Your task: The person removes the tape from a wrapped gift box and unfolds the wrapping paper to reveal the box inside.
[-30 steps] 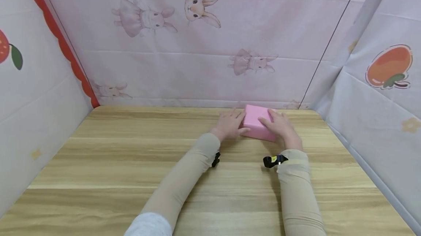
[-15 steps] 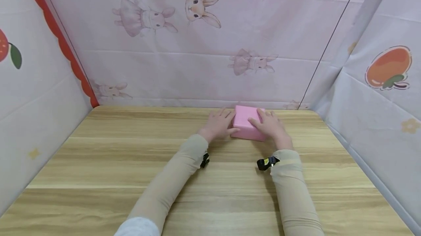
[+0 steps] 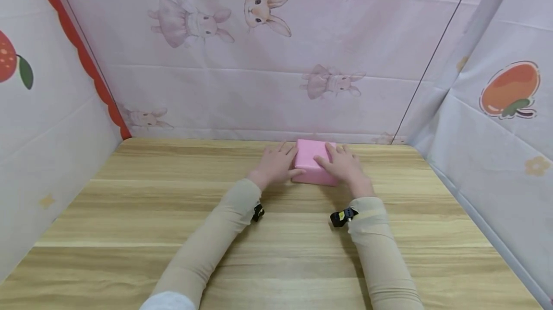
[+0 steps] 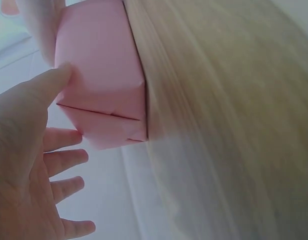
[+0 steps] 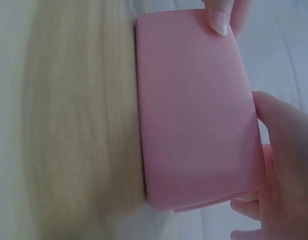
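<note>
A pink paper-wrapped box [image 3: 315, 159] sits at the back of the wooden table, with folded paper flaps showing on its left end in the left wrist view. My left hand [image 3: 275, 165] is at that end, fingers spread and straight, its thumb [image 4: 56, 82] against the front face and the index fingertip at the end face. From the right, my right hand [image 3: 345, 165] rests on the box's top and right end. Its thumb [image 5: 274, 107] lies at the top edge, while the other fingers reach past the end and are partly hidden.
Close behind the box, a printed rabbit cloth [image 3: 242, 103] hangs down to the far edge of the wooden table [image 3: 173, 195]. Cloth side walls stand left and right, the right one bearing an orange fruit print [image 3: 510, 89]. Small black cameras [image 3: 343, 216] are strapped to both wrists.
The pink box has slid to the left along the back of the table, both hands moving with it. Their placement on the box stays much the same.
</note>
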